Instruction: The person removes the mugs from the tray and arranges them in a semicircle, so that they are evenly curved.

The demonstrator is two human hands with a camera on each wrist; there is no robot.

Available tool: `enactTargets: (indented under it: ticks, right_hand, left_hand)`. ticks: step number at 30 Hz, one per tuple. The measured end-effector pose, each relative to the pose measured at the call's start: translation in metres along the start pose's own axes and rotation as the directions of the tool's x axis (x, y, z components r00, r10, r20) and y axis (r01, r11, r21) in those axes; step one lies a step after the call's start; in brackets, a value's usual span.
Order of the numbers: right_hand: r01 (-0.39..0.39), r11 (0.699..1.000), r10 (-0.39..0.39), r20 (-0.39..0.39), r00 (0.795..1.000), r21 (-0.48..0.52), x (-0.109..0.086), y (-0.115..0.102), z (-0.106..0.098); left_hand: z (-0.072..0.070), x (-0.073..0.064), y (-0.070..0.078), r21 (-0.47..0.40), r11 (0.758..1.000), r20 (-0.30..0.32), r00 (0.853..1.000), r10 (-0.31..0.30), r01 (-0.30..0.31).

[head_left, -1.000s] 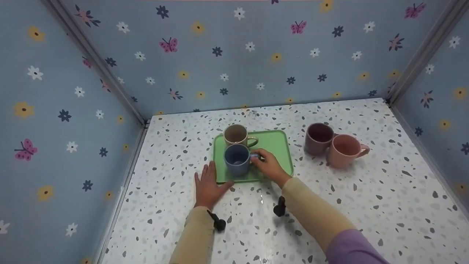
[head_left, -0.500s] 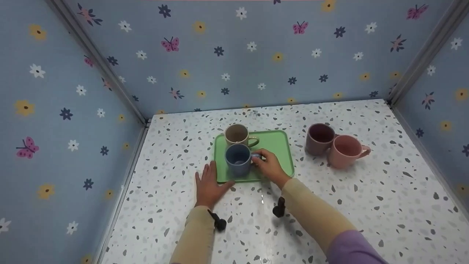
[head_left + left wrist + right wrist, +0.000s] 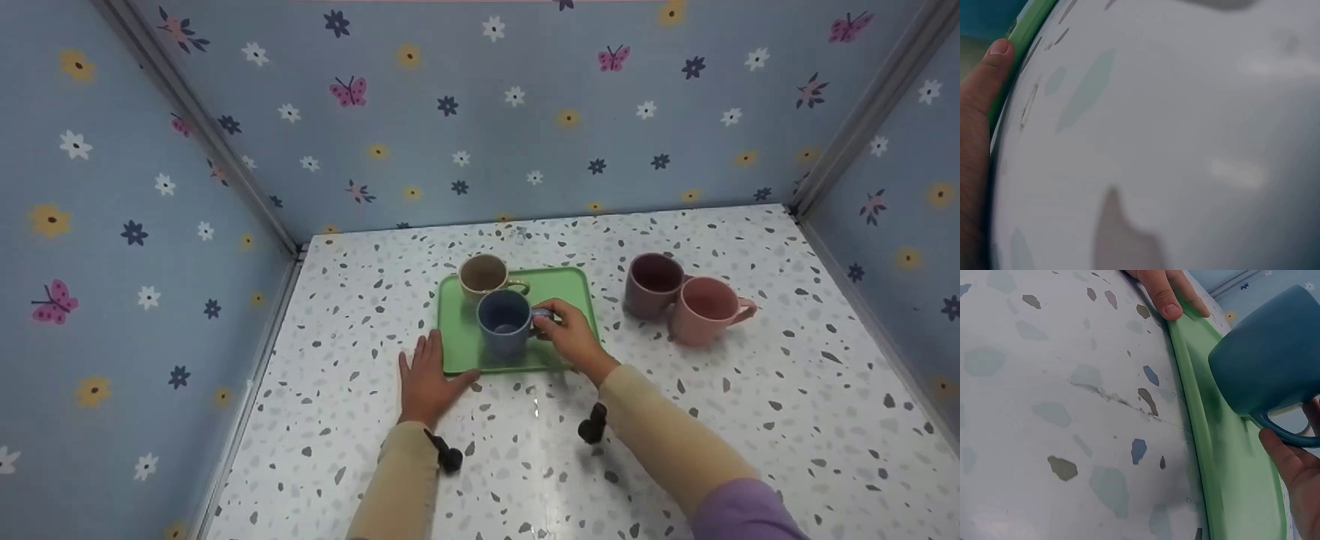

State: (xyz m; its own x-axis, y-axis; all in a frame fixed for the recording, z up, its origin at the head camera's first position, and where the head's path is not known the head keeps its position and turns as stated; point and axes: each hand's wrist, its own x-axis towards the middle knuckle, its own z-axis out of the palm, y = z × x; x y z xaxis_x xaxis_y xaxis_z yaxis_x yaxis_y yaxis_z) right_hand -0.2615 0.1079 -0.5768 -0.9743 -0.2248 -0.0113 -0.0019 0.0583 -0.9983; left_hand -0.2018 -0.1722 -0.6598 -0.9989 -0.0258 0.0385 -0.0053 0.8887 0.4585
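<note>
My right hand [image 3: 576, 339] pinches the handle of a blue mug [image 3: 504, 330] between thumb and fingers. The mug is upright, close over the front middle of a green tray [image 3: 559, 283]; in the right wrist view, its base shows above the tray's surface. Behind it, a beige mug [image 3: 480, 274] stands at the tray's back left, handle to the right. My left hand [image 3: 430, 384] lies with fingers straight at the tray's front-left corner. Its thumb [image 3: 995, 64] touches the front rim in the left wrist view.
To the right of the tray, a dark mauve mug [image 3: 651, 289] and a pink mug [image 3: 703, 313] stand side by side on the speckled white table [image 3: 360, 300]. Flower-patterned walls [image 3: 487, 112] enclose the back and sides.
The blue mug has moved a little to the right and slightly back, with my right hand on its handle. My left hand and the other mugs have stayed put.
</note>
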Motion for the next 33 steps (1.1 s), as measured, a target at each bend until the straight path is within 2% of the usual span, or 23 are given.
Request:
enactTargets:
  ticks: [7,25,33]
  right_hand:
    - [0.011,0.999,-0.01,0.012,1.0,-0.034,-0.012,-0.005,-0.031]
    - [0.04,0.999,-0.04,-0.031,0.999,-0.006,-0.05,-0.005,-0.101]
    - [0.045,0.999,-0.048,-0.093,0.995,-0.03,-0.071,-0.003,-0.131]
  left_hand:
    - [0.0,0.001,0.0,0.002,1.0,0.007,1.0,0.007,-0.007]
    - [-0.001,0.0,0.002,0.029,1.0,0.03,0.999,-0.014,0.013]
    - [0.0,0.001,0.0,0.018,1.0,0.018,1.0,-0.005,0.004]
